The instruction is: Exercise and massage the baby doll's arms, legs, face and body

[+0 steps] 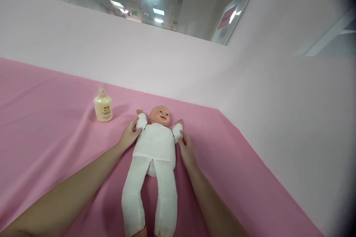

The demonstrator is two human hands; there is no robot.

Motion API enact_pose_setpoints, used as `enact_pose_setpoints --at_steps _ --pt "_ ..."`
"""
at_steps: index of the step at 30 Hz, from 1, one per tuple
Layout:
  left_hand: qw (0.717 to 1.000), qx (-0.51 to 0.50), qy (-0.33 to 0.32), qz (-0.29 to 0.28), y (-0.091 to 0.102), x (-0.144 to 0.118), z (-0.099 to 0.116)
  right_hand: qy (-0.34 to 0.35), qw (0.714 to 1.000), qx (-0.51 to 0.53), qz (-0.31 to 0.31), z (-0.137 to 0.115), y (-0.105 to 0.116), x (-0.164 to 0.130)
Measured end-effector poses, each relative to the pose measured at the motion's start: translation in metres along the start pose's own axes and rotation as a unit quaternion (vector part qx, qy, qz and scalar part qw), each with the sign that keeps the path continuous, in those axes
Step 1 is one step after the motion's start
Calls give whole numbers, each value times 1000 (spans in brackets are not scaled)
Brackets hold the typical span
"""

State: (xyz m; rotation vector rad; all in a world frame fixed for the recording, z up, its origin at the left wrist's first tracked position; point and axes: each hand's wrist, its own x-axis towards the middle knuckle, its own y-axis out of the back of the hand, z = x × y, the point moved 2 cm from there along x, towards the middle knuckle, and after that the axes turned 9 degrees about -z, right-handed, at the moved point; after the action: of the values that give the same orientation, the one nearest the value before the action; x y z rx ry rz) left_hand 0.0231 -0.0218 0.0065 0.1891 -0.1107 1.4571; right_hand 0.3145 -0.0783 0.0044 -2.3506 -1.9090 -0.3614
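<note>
A baby doll [154, 142] with a bald plastic head and a white cloth body lies on its back, its head away from me and its legs toward me. My left hand [129, 135] is closed round the doll's arm on the left, thumb and fingers on the white sleeve. On the other side, my right hand [187, 150] pinches the doll's right-side arm [177, 130] near the elbow. Both of the doll's arms bend upward beside its head. Its feet are mostly cut off by the lower edge of the view.
A cream-coloured bottle [103, 107] with a pump-like top and dark print stands left of the doll's head. Pink cloth [55, 111] with some creases covers the surface. Behind it rises a white wall [111, 52] with a window or mirror [155, 7], and another wall borders the right.
</note>
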Motion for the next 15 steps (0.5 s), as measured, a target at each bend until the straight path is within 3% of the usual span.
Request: enact_pose_setpoints --at_steps 10,15 --pt "988 -148 15 -35 -3 5 0 -6 982 186 -20 -4 -5 3" --pt "988 -153 16 -17 -2 8 -2 -8 986 164 -16 7 -2 6"
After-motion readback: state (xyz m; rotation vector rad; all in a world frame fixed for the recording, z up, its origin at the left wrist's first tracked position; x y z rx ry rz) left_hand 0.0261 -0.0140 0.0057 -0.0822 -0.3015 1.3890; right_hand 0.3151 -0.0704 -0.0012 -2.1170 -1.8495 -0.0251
